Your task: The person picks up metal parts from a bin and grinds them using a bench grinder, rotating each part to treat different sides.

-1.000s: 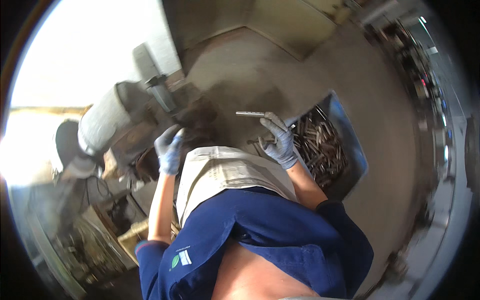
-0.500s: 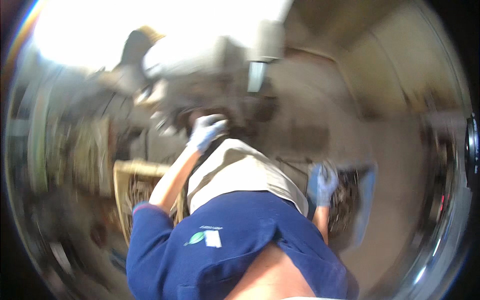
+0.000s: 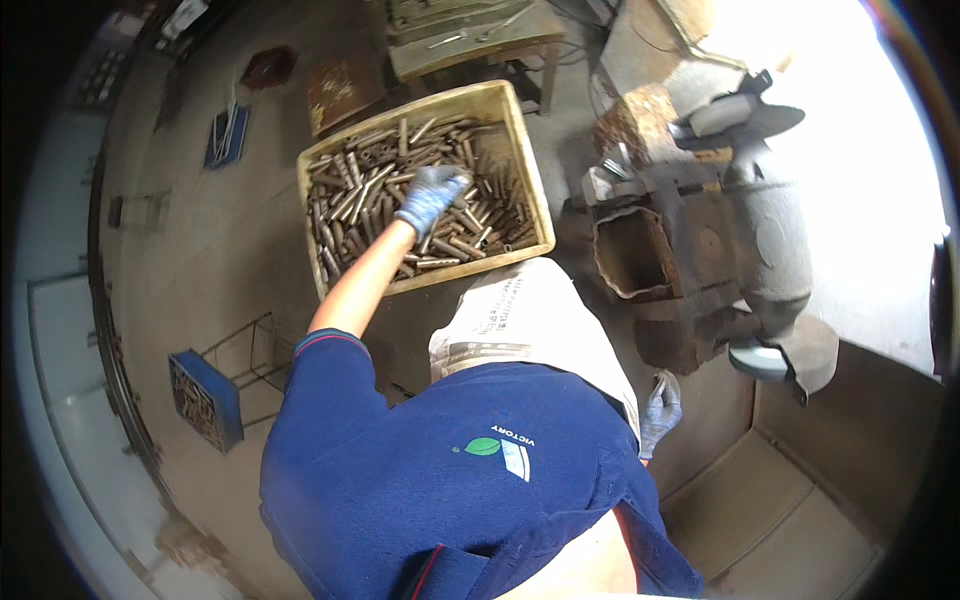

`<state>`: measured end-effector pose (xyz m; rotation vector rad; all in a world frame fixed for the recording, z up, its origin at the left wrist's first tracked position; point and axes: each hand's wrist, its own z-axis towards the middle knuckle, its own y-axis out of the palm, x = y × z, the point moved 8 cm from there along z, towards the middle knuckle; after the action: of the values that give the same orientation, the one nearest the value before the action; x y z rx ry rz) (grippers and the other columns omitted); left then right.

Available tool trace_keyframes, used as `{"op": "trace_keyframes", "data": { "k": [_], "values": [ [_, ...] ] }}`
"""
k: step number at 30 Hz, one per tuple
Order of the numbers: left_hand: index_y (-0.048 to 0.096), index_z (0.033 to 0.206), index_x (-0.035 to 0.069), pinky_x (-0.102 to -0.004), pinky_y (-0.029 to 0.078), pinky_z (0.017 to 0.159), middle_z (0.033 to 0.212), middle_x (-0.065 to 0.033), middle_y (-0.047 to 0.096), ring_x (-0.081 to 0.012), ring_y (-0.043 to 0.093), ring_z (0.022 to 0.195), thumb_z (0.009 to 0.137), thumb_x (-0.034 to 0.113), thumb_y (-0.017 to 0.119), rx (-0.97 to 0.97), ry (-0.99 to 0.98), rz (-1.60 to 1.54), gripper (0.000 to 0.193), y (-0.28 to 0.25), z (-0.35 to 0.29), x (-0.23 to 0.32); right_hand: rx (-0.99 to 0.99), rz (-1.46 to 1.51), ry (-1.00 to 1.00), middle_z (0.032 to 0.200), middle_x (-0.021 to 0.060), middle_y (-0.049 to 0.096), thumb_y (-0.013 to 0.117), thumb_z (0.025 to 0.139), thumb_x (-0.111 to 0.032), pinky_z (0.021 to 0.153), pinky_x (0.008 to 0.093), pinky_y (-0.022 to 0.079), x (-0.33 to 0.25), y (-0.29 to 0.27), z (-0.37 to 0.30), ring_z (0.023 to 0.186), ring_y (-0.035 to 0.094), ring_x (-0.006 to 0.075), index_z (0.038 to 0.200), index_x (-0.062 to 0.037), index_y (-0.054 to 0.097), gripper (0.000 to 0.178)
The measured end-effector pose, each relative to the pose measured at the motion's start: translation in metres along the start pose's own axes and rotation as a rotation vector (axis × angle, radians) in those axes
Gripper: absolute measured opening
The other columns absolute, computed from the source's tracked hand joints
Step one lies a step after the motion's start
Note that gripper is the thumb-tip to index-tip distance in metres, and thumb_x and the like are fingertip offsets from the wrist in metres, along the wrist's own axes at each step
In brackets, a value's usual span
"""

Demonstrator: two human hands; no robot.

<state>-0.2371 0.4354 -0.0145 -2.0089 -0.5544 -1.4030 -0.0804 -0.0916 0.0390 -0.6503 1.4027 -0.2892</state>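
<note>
My left hand [image 3: 432, 197], in a blue-grey knitted glove, is over a yellowish plastic bin [image 3: 535, 190]. Its fingers are curled together, and whatever they hold, if anything, is hidden. Beneath and around it lie many short metal tubes [image 3: 362, 200], heaped at all angles; whether the hand touches them is unclear. By my right hip hangs my right hand [image 3: 660, 412], gloved alike, away from the bin. Its fingers are bent inward, and I cannot make out anything in them.
A dark, rusty machine [image 3: 690, 250] with a square opening stands right of the bin. Beyond the bin is a workbench [image 3: 480, 50] with tools on it. On the floor at left is a blue box [image 3: 205, 400] of metal pieces beside a wire frame. Brown panels [image 3: 780, 500] stand at lower right.
My body has turned, so the yellowish bin now lies ahead instead of at lower left. My left hand has gone from near the machine to over the tubes; my right hand has left the blue box.
</note>
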Motion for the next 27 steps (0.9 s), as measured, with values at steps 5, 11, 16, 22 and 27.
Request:
{"op": "trace_keyframes", "data": {
  "k": [5,11,16,22,27],
  "values": [
    [0.066,0.101,0.003,-0.0256,0.051,0.07,0.09,-0.0087,0.069,-0.0152,0.065,0.076,0.081,0.003,0.058,0.306,0.011,0.283,0.022,-0.118,-0.015,-0.023,-0.073,0.096,0.002,0.1,0.014,0.063,0.056,0.086,-0.005,0.083,0.0317,0.047,0.014,0.016,0.017,0.09,0.059,0.0207,0.094,0.0067,0.064,0.016],
    [0.064,0.108,0.014,-0.037,0.049,0.086,0.103,-0.012,0.065,-0.0283,0.062,0.098,0.079,0.014,0.056,0.128,-0.107,1.139,0.03,-0.111,-0.001,-0.011,-0.15,0.152,0.071,0.099,0.0131,0.063,0.056,0.086,-0.003,0.081,0.0297,0.048,0.001,0.035,0.028,0.089,0.059,0.018,0.094,0.008,0.063,0.015],
    [0.068,0.092,0.007,-0.0423,0.051,0.078,0.094,-0.0174,0.065,-0.0325,0.064,0.092,0.073,0.008,0.057,-0.058,-0.117,1.373,0.022,-0.09,0.03,-0.022,-0.155,0.093,0.042,0.098,0.0122,0.064,0.058,0.086,-0.004,0.08,0.0279,0.048,0.002,0.034,0.024,0.087,0.06,0.017,0.094,0.0074,0.063,0.015],
    [0.068,0.094,0.009,-0.0419,0.049,0.079,0.093,-0.0177,0.065,-0.0323,0.064,0.09,0.067,0.009,0.057,0.006,-0.114,1.275,0.029,-0.095,0.02,-0.006,-0.061,0.129,0.11,0.096,0.0114,0.065,0.058,0.085,-0.003,0.08,0.0278,0.048,0.031,0.018,0.004,0.087,0.06,0.0165,0.094,0.0072,0.063,0.014],
    [0.067,0.098,0.007,-0.0318,0.05,0.075,0.09,-0.0152,0.067,-0.0227,0.065,0.083,0.072,0.01,0.065,0.245,0.086,0.817,0.026,-0.114,-0.001,0.048,-0.014,0.1,0.036,0.096,0.013,0.065,0.058,0.084,-0.002,0.082,0.03,0.047,0.028,0.006,-0.008,0.089,0.061,0.0197,0.092,0.0062,0.065,0.013]
  ]
}}
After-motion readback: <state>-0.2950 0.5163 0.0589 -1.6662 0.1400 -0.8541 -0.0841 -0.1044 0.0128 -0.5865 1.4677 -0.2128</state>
